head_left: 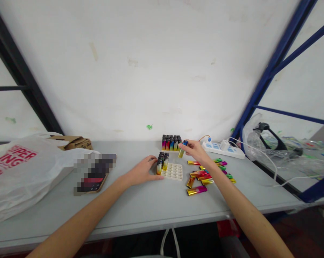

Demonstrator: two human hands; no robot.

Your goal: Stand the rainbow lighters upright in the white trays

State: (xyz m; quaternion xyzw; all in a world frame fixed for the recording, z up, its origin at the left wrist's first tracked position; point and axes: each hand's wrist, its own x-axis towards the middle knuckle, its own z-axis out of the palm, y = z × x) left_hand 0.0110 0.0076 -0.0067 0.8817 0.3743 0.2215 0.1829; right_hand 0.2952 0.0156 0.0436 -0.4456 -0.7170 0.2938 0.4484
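My right hand (195, 148) pinches a blue-and-gold lighter (181, 149), tilted in the air above the back right of a white tray (175, 172) with rows of round holes. Several lighters (162, 163) stand upright in the left part of this tray; its other visible holes hold nothing. At the tray's left edge, my left hand (144, 170) is closed around the side, thumb by the front corner and fingers toward the back. Behind, a full block of upright coloured lighters (171, 142) stands close to the wall. Loose shiny lighters (202, 175) lie piled to the right, partly under my right forearm.
A white power strip (223, 148) with plugs and cables lies at the back right. To the left are a phone (94, 175), a cardboard box (75, 142) and a white plastic bag (29, 172). A blue metal frame (269, 75) and clear plastic wrapping (258, 139) stand right.
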